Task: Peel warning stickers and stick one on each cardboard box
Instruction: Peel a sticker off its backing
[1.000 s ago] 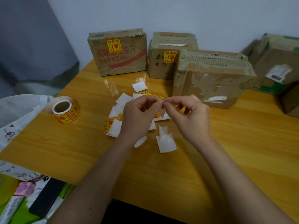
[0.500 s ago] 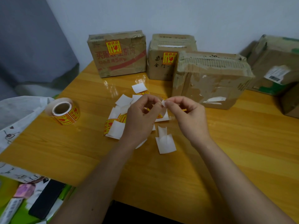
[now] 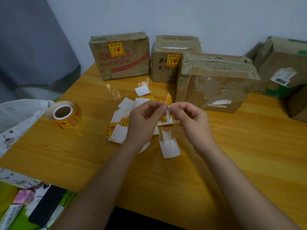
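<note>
Mid-tabletop, the left hand (image 3: 142, 120) and right hand (image 3: 191, 118) together pinch a sticker (image 3: 169, 100), separating it from its backing (image 3: 168, 112).

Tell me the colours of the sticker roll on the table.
Yellow with red print, wound on a white core; the sticker roll shows best in the head view.

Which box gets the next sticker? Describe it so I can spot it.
Look along the back of the wooden table, where cardboard boxes stand by the wall. Take the nearest, third box from the left, just beyond the hands. Unlike its two left neighbours, its scuffed front shows no yellow sticker.
</note>
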